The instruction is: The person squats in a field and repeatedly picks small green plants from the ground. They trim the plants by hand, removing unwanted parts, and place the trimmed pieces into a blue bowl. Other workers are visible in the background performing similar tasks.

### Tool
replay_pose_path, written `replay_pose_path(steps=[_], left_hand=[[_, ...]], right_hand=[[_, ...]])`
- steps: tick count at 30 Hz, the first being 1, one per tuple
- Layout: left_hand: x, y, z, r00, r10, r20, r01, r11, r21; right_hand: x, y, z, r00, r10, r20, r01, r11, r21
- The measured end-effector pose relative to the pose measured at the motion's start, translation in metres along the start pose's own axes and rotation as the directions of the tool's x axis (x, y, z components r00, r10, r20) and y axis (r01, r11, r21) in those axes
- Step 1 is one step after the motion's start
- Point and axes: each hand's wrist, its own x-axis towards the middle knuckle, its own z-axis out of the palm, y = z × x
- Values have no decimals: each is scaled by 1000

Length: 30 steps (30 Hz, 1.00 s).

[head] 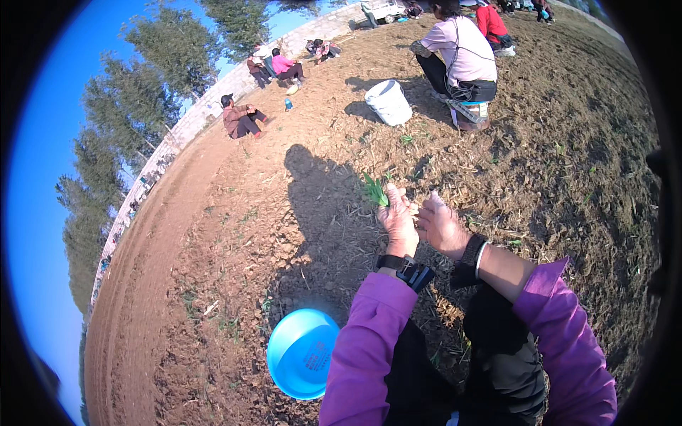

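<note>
My left hand [398, 221] is closed around a small bunch of green leaves [375, 190], whose blades stick out on the left past my thumb. Close beside it, my right hand [442, 226] has its thumb raised and its fingers turned towards the left palm. Whether those fingers pinch the plant's lower end is hidden. Both hands are above dry, clumpy soil [341, 234] strewn with straw. To the left of my left sleeve, a bright blue plastic basin [298, 354] bearing printed writing sits on the ground, partly covered by that sleeve.
A white bucket [389, 104] stands ahead, near a seated person [463, 50] in a pale top. Another person [242, 117] sits on the ground farther left. Several more people are beyond, before a stone wall [330, 24]. Sparse green weeds [229, 325] grow in the soil.
</note>
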Motion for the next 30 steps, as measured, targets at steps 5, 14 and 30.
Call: replay_pose_path(steps=[5, 14, 30], left_hand=[[-14, -19, 21, 997, 74, -35, -70, 993, 96], [-3, -22, 5, 998, 69, 9, -70, 989, 128], [-11, -29, 11, 987, 152, 55, -161, 920, 358]], right_hand=[[7, 5, 0, 976, -135, 172, 121, 989, 89], [5, 2, 7, 989, -23, 145, 10, 996, 88], [-8, -1, 2, 938, -277, 206, 324, 912, -250]])
